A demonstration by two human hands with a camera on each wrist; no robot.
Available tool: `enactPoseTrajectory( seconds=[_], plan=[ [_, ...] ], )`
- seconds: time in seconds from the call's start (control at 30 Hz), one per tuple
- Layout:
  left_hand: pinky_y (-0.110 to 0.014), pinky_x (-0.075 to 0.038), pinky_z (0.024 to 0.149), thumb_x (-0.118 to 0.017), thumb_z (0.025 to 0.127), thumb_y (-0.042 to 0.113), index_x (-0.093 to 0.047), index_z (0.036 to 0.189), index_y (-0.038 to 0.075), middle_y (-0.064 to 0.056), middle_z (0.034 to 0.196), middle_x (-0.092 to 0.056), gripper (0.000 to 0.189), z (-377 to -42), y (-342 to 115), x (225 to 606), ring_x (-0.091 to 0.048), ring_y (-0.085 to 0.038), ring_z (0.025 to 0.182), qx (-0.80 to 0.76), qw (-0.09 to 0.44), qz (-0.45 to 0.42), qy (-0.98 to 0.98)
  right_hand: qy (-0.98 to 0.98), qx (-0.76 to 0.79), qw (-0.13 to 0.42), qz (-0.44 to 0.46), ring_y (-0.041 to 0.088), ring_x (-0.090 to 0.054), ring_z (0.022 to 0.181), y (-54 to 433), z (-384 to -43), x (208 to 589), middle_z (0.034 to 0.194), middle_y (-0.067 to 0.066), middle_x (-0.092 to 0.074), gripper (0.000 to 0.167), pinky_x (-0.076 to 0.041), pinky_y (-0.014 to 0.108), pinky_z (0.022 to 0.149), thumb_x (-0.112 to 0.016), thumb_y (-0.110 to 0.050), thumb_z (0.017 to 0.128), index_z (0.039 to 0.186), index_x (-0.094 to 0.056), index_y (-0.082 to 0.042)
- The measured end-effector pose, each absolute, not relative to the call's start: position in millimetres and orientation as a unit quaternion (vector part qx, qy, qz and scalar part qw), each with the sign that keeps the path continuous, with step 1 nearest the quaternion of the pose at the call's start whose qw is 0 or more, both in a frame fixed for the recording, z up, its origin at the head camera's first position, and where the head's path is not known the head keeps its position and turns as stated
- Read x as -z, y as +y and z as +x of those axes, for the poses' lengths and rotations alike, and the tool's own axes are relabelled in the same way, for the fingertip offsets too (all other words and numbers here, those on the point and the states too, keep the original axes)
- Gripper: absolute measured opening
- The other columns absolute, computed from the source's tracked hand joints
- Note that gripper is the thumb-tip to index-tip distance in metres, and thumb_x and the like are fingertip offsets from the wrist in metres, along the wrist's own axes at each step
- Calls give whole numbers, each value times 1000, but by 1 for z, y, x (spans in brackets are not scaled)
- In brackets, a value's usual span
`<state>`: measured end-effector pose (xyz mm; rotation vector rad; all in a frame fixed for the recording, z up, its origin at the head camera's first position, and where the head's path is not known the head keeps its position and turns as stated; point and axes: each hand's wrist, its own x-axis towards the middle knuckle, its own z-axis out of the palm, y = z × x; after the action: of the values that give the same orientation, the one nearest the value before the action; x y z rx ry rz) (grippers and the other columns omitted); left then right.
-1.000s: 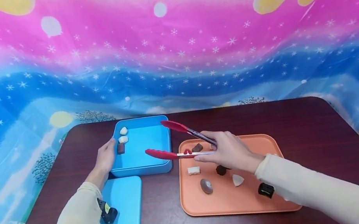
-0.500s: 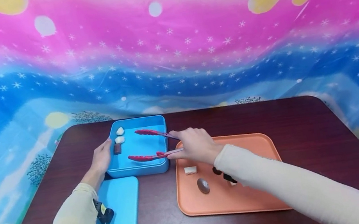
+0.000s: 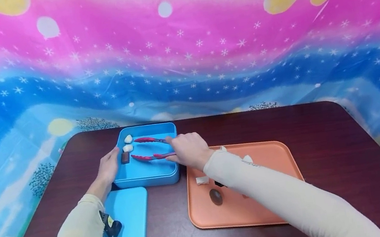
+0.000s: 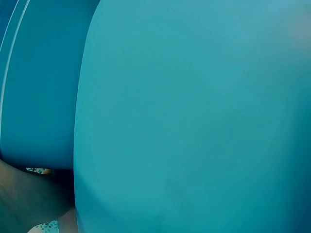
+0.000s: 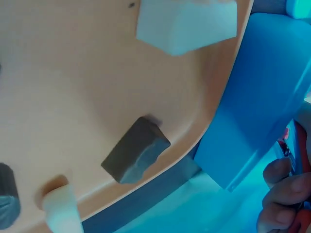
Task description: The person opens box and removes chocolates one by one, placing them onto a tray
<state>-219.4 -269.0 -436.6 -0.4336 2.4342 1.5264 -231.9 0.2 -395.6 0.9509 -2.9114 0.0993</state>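
Left hand (image 3: 108, 168): touches left side of blue box (image 3: 147, 181), grip cannot be told | Right hand (image 3: 190, 150): grip round red-tipped tongs (image 3: 161, 156), tips parted over box floor | Blue box: on tabletop (image 3: 171, 222), beside orange tray (image 3: 229, 216)

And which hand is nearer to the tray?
Right: the right hand is by a back corner of the tray; the left hand is farther off, across the box from it.
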Motion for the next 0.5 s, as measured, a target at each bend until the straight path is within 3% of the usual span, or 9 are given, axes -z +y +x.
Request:
enactPoseTrajectory(
  seconds=[0.2, 0.5],
  plan=[
    [-60, -11, 128, -16, 110, 50, -7, 163, 17, -12, 172, -10, 64, -219, -270, 436, -6, -37, 159, -525, 111, -143, 832, -947, -20, 45, 318, 11, -64, 58, -10, -236, 400, 73, -2, -69, 57, -50, 22, 47, -66, -53, 95, 141, -59, -21],
    [-61, -10, 128, -16, 110, 50, -6, 163, 15, -13, 172, -6, 65, -220, -271, 437, -4, -38, 159, -524, 116, -154, 830, -951, -43, 22, 306, 11, -59, 55, -11, -238, 405, 67, -2, -63, 49, -43, 21, 42, -65, -51, 96, 134, -62, -20]
  ],
)
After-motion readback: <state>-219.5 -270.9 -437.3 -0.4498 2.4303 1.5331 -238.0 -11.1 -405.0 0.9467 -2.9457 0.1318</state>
